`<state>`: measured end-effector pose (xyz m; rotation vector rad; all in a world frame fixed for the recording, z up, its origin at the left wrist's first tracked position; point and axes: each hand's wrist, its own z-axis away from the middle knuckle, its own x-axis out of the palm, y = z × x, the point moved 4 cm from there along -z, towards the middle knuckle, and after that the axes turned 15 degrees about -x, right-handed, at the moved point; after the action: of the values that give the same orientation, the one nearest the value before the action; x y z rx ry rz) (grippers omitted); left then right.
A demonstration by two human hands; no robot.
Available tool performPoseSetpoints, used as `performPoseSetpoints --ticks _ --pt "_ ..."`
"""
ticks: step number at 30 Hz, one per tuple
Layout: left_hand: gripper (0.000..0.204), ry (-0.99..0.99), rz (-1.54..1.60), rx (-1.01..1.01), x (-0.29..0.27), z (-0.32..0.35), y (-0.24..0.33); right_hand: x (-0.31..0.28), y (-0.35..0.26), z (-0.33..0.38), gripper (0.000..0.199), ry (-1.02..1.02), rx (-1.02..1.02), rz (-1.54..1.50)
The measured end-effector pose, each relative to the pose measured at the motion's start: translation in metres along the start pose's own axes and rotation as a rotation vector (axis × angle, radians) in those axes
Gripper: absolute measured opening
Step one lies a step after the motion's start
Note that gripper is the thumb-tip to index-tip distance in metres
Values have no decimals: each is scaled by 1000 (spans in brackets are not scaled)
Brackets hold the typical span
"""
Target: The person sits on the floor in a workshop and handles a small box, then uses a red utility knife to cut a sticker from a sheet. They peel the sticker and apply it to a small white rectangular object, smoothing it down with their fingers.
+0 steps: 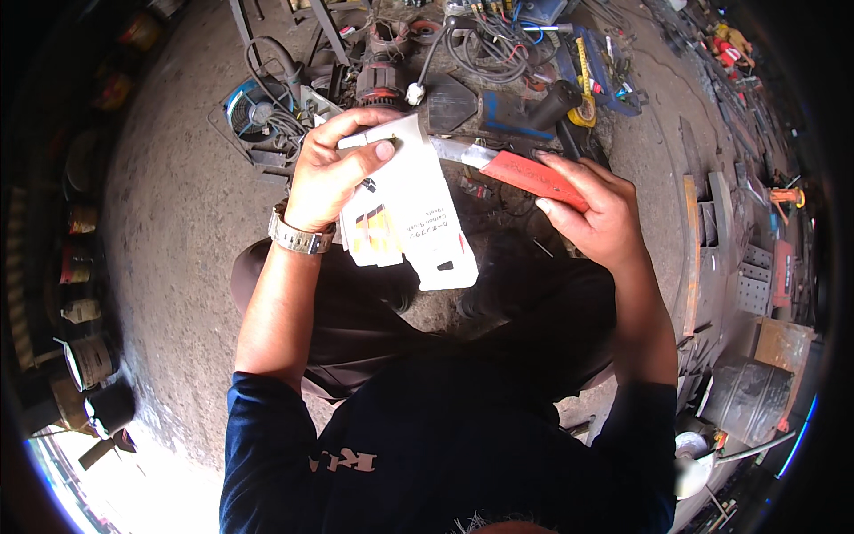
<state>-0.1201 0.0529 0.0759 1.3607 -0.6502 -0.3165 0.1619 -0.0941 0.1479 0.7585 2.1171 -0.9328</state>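
My left hand, with a metal-band watch on its wrist, grips a white cardboard packet between thumb and fingers. Orange and black print shows on the packet, which looks opened out, its lower end hanging over my lap. On the other side, my right hand is closed around the red handle of a utility knife. Its grey blade points left and reaches the packet's right edge; whether it touches the card I cannot tell.
Beyond my hands lie a red-and-black power tool body, a white plug, coiled cables and a yellow tape measure. A blue round fan sits at far left. Metal scraps and a drum line the right.
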Motion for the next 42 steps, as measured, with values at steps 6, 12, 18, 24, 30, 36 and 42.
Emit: performPoseSetpoints --ticks 6,12,18,24,30,36,42 --pt "37 -128 -9 -26 4 -2 -3 7 -4 0 49 -11 -49 -16" --pt "35 -150 168 -116 -5 -9 -14 4 8 11 43 21 20 -68" --pt "38 -21 368 -65 -16 -17 -26 22 17 50 34 132 294 -234" --pt "50 206 256 57 -19 -17 -20 68 -17 97 38 409 725 -993" --pt "53 204 327 150 -1 -14 -11 85 -38 126 36 250 883 -992" --pt "58 94 -114 238 7 -10 -17 82 -25 85 35 435 768 -1206" --pt "82 155 -826 345 4 1 -2 52 -1 75 37 254 794 -1127"
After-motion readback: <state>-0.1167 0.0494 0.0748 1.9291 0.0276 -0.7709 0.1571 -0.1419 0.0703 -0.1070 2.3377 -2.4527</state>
